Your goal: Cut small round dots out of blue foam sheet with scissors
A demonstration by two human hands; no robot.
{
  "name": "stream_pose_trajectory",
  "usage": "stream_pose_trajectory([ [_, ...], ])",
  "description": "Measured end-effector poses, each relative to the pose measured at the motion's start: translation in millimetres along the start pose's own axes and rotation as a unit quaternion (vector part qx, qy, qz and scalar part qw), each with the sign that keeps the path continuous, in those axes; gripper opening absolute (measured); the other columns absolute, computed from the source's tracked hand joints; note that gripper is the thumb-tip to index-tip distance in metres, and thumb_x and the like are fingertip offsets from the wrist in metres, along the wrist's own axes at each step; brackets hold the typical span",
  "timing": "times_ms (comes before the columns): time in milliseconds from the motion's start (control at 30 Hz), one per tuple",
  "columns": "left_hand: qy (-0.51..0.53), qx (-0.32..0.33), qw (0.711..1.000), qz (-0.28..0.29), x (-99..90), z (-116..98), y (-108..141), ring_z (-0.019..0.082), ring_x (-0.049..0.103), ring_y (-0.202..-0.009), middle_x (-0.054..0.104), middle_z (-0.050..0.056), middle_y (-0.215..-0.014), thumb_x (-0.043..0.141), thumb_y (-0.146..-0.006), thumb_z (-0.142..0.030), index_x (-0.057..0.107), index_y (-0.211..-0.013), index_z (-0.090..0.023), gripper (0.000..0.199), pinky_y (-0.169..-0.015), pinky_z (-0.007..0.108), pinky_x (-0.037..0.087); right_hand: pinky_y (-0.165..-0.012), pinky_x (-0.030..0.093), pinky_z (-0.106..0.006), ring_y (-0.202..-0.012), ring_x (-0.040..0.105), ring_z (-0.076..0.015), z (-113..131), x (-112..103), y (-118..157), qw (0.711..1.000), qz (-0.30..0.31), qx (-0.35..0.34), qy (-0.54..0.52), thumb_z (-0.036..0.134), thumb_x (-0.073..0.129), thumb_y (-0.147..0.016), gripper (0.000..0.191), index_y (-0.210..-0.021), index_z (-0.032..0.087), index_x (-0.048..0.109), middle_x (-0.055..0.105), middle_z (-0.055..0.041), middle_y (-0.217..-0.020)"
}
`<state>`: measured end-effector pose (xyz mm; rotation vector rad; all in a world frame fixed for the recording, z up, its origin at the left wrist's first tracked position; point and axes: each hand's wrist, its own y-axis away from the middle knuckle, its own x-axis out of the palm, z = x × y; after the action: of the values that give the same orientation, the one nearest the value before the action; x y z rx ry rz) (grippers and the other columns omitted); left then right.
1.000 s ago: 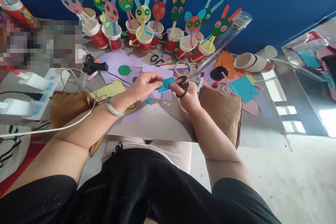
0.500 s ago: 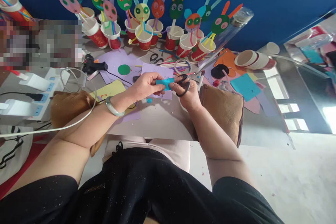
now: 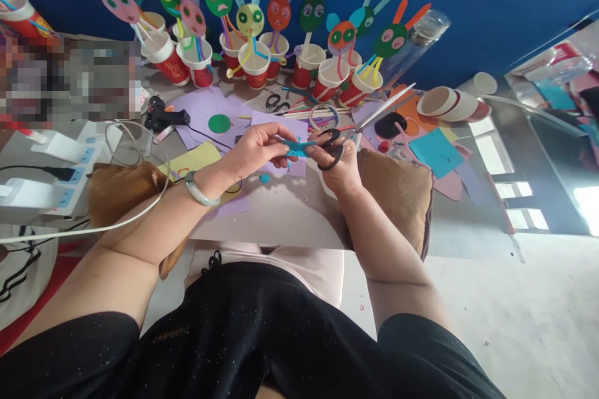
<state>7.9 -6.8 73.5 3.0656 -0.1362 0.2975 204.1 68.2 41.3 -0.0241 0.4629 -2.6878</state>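
Above the counter (image 3: 281, 219), our left fingers (image 3: 276, 151) and right fingers (image 3: 320, 154), also holding scissors (image 3: 380, 112), pinched probably light, easily creased blue paper (image 3: 297, 149) by its ends.

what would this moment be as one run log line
left hand: pinching blue paper | right hand: at its other end, holding black-handled scissors pointed away | green paper circle: on purple paper

The one head-worn camera looks forward and down, with the black shirt (image 3: 276, 324) close below, the left hand (image 3: 256, 153) and right hand (image 3: 343, 168) mid-view, and the blue wall (image 3: 505, 0) farther off.
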Motion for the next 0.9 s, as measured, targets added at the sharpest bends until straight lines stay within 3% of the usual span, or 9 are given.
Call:
stream_pose_trajectory([
  [267,0.002,0.025,1.000,0.010,-2.5,1.4,0.7,0.012,0.073,-0.062,0.081,0.004,-0.080,0.083,-0.080,-0.025,0.080,-0.095,-0.015,0.018,-0.065,0.026,0.062,-0.076,0.055,-0.035,-0.081,0.067,-0.0196,0.5,-2.8,0.1,1.000,0.011,-0.015,-0.008,0.062,0.092,-0.076,0.040,-0.078,0.024,0.079,0.073,-0.0026,-0.085],
  [433,-0.003,0.022,1.000,0.008,-0.8,-3.1,3.8,0.014,0.076,-0.069,0.083,0.005,-0.086,0.081,-0.076,-0.022,0.083,-0.093,-0.016,0.019,-0.072,0.029,0.065,-0.075,0.055,-0.034,-0.079,0.066,-0.0184,-2.5,-1.6,-1.3,0.999,0.007,-0.002,-0.041,0.057,0.092,-0.074,0.036,-0.075,0.024,0.078,0.072,-0.0013,-0.082],
  [567,-0.007,0.016,1.000,0.010,-0.2,-3.4,3.4,0.014,0.077,-0.069,0.083,0.005,-0.084,0.076,-0.081,-0.027,0.083,-0.089,-0.014,0.017,-0.074,0.030,0.066,-0.071,0.054,-0.032,-0.076,0.065,-0.0168,-2.0,-0.8,-0.7,0.999,0.012,0.012,-0.047,0.055,0.093,-0.072,0.036,-0.073,0.024,0.076,0.071,-0.0008,-0.083],
  [733,-0.051,0.023,0.998,-0.032,-0.4,3.2,-0.5,0.014,0.077,-0.066,0.081,0.004,-0.078,0.087,-0.077,-0.025,0.078,-0.089,-0.013,0.019,-0.068,0.027,0.064,-0.068,0.055,-0.032,-0.071,0.064,-0.0156,-7.3,-2.0,0.4,0.999,-0.012,0.026,-0.034,0.061,0.089,-0.077,0.038,-0.088,0.025,0.082,0.069,-0.0002,-0.081],
  [900,-0.066,0.056,0.991,-0.099,1.5,6.4,-2.7,0.013,0.076,-0.062,0.078,0.000,-0.071,0.085,-0.082,-0.018,0.068,-0.092,-0.017,0.021,-0.062,0.022,0.062,-0.067,0.057,-0.034,-0.068,0.064,-0.0153,-12.3,-3.2,-2.1,0.998,-0.043,0.048,-0.009,0.070,0.077,-0.085,0.050,-0.107,0.025,0.083,0.066,-0.0003,-0.080],
])
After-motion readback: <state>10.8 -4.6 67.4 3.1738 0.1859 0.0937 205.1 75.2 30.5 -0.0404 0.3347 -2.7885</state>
